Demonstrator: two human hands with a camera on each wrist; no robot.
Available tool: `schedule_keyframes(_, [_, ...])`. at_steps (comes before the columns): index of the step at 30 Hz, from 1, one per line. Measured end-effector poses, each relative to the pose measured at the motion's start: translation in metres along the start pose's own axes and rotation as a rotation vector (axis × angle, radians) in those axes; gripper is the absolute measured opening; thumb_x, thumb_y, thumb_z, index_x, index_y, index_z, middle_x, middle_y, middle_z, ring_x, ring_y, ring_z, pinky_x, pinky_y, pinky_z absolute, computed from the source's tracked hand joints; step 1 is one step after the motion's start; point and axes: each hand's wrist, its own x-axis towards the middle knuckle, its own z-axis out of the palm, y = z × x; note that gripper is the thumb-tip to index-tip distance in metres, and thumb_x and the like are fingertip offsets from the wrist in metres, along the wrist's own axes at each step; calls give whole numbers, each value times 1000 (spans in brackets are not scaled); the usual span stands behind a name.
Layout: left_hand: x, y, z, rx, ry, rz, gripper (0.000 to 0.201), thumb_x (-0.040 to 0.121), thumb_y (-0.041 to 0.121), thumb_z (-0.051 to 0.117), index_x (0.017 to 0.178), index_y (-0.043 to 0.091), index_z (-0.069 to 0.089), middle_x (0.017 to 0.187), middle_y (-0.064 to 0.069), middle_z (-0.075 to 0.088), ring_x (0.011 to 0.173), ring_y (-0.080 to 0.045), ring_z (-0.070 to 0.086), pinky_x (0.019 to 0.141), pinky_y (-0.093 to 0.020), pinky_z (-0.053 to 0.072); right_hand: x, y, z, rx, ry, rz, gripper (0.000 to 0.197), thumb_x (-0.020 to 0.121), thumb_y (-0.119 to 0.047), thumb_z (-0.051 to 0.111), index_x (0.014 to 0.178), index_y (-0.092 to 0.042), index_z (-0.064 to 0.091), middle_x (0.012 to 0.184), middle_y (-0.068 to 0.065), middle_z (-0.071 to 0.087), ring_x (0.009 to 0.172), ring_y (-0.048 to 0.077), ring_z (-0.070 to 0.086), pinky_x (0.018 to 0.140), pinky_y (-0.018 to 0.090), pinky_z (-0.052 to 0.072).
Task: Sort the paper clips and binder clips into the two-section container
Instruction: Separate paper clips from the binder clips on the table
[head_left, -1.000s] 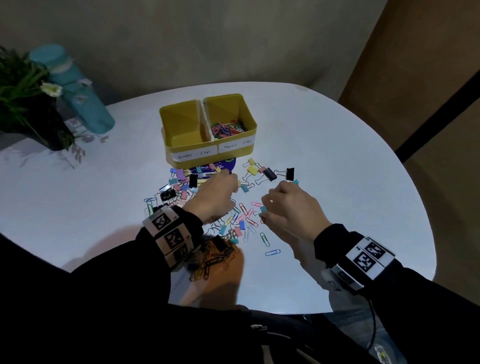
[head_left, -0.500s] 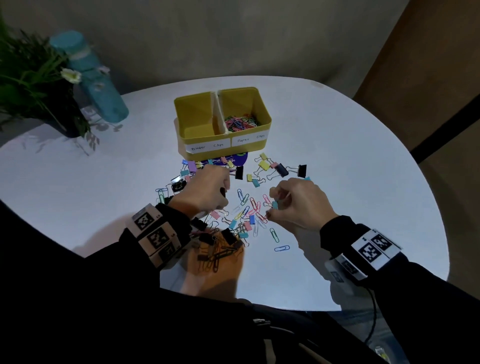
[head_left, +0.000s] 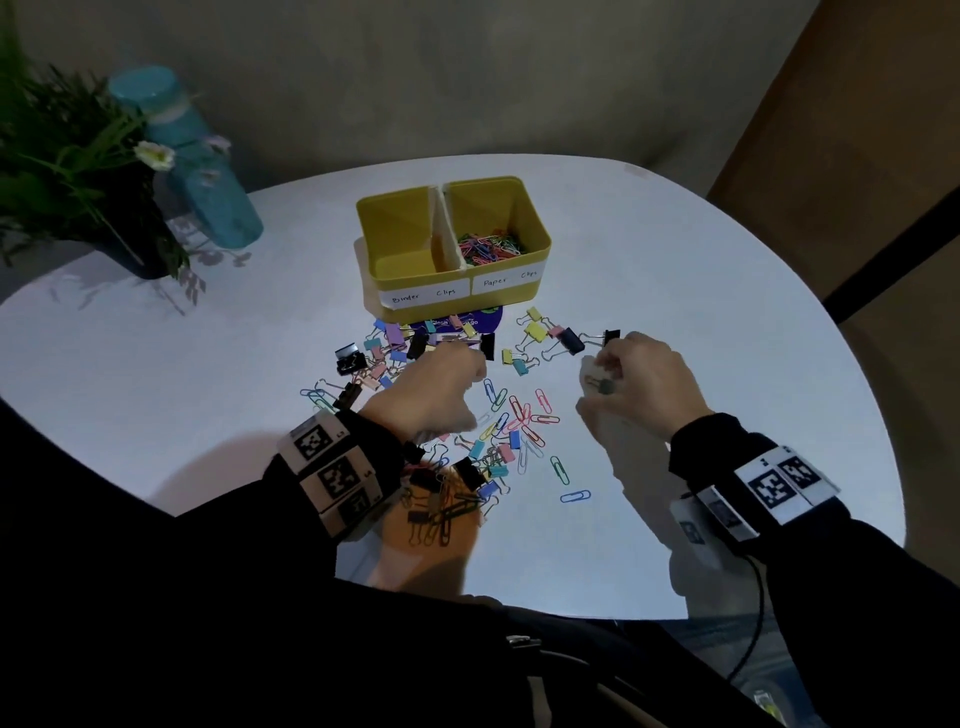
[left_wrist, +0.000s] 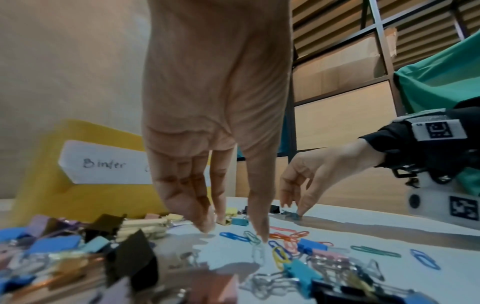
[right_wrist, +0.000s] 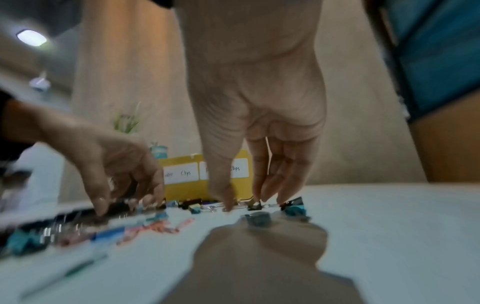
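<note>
The yellow two-section container (head_left: 535, 244) stands at the back. Its right section, labelled Paper Clips, holds coloured paper clips (head_left: 488, 247); the Binder Clips section (head_left: 400, 249) looks bare. A mixed pile of clips (head_left: 498, 415) lies in front. My left hand (head_left: 457, 369) points straight down into the pile (left_wrist: 233, 230), holding nothing, its thumb tip on a white paper clip (left_wrist: 259, 252). My right hand (head_left: 597, 379) hovers to the right with straight fingers (right_wrist: 244, 201) over a small teal binder clip (right_wrist: 257, 218) lying on the table.
Black and pastel binder clips (head_left: 566, 340) lie between the container and my right hand. A purple card (head_left: 467, 325) sits under the container's front. A plant (head_left: 78, 171) and a teal bottle (head_left: 208, 182) stand at the back left. The table edge (head_left: 883, 467) runs near my right wrist.
My right hand has moved right and away from the paper clips, a small teal clip staying at its fingertips. My left hand has stayed over the pile, and the head camera has shifted.
</note>
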Motion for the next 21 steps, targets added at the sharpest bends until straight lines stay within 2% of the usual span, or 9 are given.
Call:
schedule_keyframes(2, [5,1,5,42,-65,-6,66,64,22,86,118,12,50,109,-2,49,98,-22,51,76,-31,44,-6,-3,0,22,-103,-34,52,59,-36,84,102,-16,62,99,2,56,82,23,61,75,35,52])
schedule_keyframes(5, [8,4,9,45,-91,-13,72,59,29,90,116,13,48,102,0,43,97,-20,47,73,-29,38,-17,-20,8,100,-261,-107,54,53,-37,91,90,-16,58,86,-1,59,75,17,58,67,28,49])
schedule_keyframes(7, [10,8,12,16,-76,-2,69,60,31,89,113,11,50,99,0,43,93,-18,45,71,-29,37,-16,-30,17,126,-273,-144,54,56,-38,90,93,-13,60,89,0,61,80,19,56,71,31,49])
schedule_keyframes(10, [15,11,13,-65,-21,-9,56,66,29,87,107,9,55,97,-5,55,86,-22,52,64,-30,36,-2,-41,28,137,-256,-181,47,65,-34,87,98,-12,61,95,3,61,89,23,56,75,32,46])
schedule_keyframes(13, [18,9,11,-72,49,-33,47,69,29,85,101,10,56,99,-8,60,85,-25,55,63,-31,36,14,-43,24,235,-242,-189,54,58,-30,91,97,-17,57,99,4,59,89,22,57,74,31,49])
schedule_keyframes(15, [17,8,10,-61,53,-52,53,65,34,87,101,10,56,100,-6,59,87,-24,55,64,-32,38,23,-41,19,229,-283,-192,66,53,-30,93,106,-17,56,104,5,55,90,20,55,75,30,49])
schedule_keyframes(17, [14,8,11,-25,21,-53,62,60,38,88,106,10,56,101,-6,57,91,-25,55,65,-32,39,27,-38,19,99,-320,-248,73,54,-31,92,116,-15,57,107,3,53,93,17,49,76,26,43])
schedule_keyframes(19, [14,11,14,-35,21,-42,61,61,35,89,107,10,58,101,-7,61,94,-26,57,66,-32,40,27,-39,22,45,-324,-333,69,59,-33,90,119,-16,59,106,1,55,92,14,44,75,25,37])
schedule_keyframes(21, [16,15,17,-88,50,-31,43,66,27,87,97,8,65,96,-10,67,91,-27,61,67,-32,43,25,-41,25,89,-312,-369,57,64,-29,88,113,-16,63,101,3,60,87,15,48,75,29,42])
